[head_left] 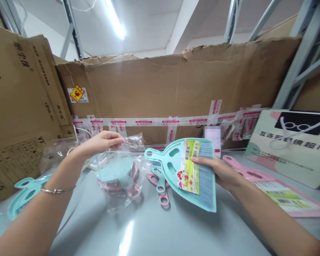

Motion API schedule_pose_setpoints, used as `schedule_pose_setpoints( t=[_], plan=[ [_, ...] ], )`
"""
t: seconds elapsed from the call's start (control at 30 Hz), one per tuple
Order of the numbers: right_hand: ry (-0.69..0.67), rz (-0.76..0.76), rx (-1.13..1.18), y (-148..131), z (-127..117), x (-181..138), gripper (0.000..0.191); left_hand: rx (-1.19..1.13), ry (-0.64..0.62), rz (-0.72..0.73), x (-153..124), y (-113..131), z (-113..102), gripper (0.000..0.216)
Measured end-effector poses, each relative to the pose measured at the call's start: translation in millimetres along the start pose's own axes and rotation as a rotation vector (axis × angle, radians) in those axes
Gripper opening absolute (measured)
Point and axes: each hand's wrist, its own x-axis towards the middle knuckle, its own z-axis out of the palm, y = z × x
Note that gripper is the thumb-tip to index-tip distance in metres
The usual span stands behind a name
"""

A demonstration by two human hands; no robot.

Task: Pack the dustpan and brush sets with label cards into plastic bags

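Teal dustpan [173,160] is hovering centrally above the counter [154,231], fingers of the right hand [224,173] gripping its right edge. Left hand [102,141] fingers are pinching the clear bag [122,199] top; its contents are hard to distinguish.

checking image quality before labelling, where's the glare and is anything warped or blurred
Head view: the ceiling strip light is blown out and throws a white glare streak on the grey table; the cardboard wall and shelf posts bow from wide-angle distortion; one label is pixelated; the teal dustpan set in the right hand is sharp.
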Motion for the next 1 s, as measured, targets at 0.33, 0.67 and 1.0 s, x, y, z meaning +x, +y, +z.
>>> schedule_pose_setpoints(
  t=[0.33, 0.67, 1.0],
  plan=[
    [0.043, -0.029, 0.121, -0.6, 4.3, -1.7, 0.034, -0.486, 0.564, -0.152, 4.2, -52.9, 25.3, 0.011],
    [0.033, 0.042, 0.033, 14.4, 12.5, 2.9, 0.040, 0.300, 0.472, 0.194, -11.1, -56.7, 74.3, 0.053],
    [0.050, 0.057, 0.016, 17.3, 12.4, 6.0, 0.035, 0.836, 0.128, 0.251, 7.6, -40.5, 100.5, 0.016]
  ],
)
